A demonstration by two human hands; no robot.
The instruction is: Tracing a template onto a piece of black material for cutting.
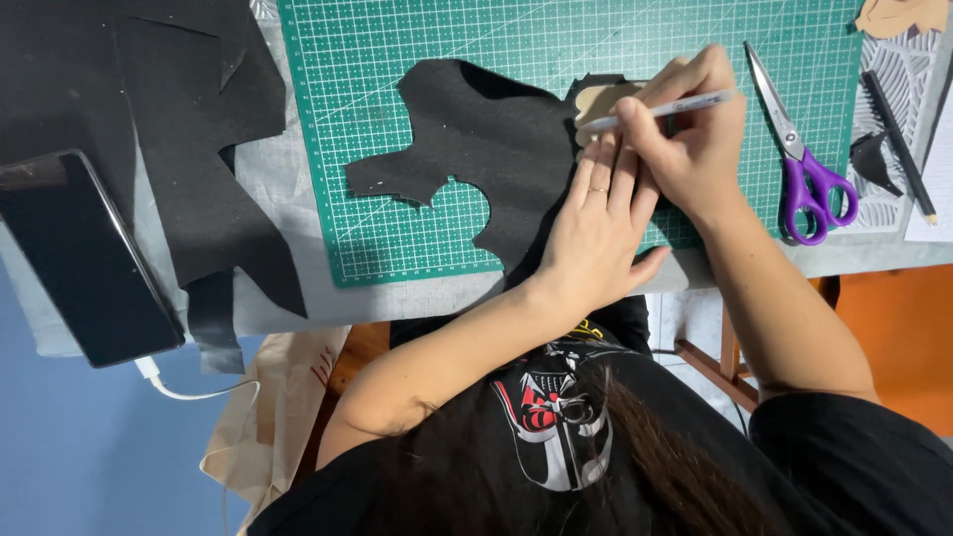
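The black fabric piece (476, 159) is spread on the green cutting mat (397, 60), its right part lying under both hands. A tan paper template (599, 99) is laid on the fabric just above the left fingers, and only a small part of it is seen. The left hand (596, 223) is laid flat on the fabric, its fingers (601, 164) stretched out and held close together, their tips touching the lower edge of the template. The right hand (695, 129) is placed just right of the left fingers, and a white pen (660, 109) is pinched between its thumb and fingers; the pen's tip is set at the template's edge. Purple-handled scissors (804, 159) are seen lying on the mat just right of the right hand, blades closed. A black pencil (898, 144) is found further right, well apart from the fingers. Far left of the fingers, larger black fabric scraps (189, 149) and a dark phone (84, 258) with a white cable rest on the grey surface (288, 189).
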